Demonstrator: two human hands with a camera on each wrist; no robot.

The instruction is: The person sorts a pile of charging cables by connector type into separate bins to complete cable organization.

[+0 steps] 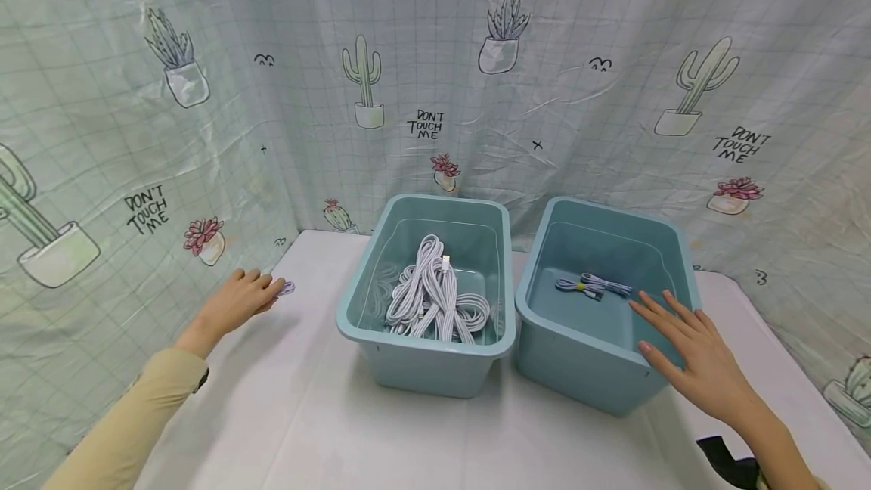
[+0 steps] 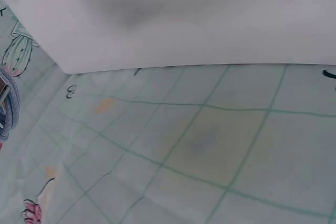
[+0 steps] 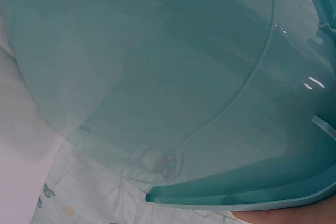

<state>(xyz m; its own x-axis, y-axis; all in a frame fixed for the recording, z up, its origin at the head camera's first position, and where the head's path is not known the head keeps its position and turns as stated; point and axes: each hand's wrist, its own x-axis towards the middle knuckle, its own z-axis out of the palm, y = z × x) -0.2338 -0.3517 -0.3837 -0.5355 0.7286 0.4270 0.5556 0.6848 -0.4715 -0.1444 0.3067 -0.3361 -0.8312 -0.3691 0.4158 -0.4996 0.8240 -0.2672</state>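
Nearest me, my right hand [image 1: 690,350] lies flat with straight fingers over the near right rim of the right bin [image 1: 537,286], grasping nothing. 1 small tied cable bundle [image 1: 590,285] rests on that bin's floor, just beyond my fingertips. Beside it, almost touching, the left bin [image 1: 354,301] holds a heap of white cables [image 1: 435,295]. My left hand [image 1: 238,301] sits at the bench's [image 1: 327,422] far left edge, fingers curled onto a small cable [image 1: 286,288] against the cactus curtain [image 1: 95,134].
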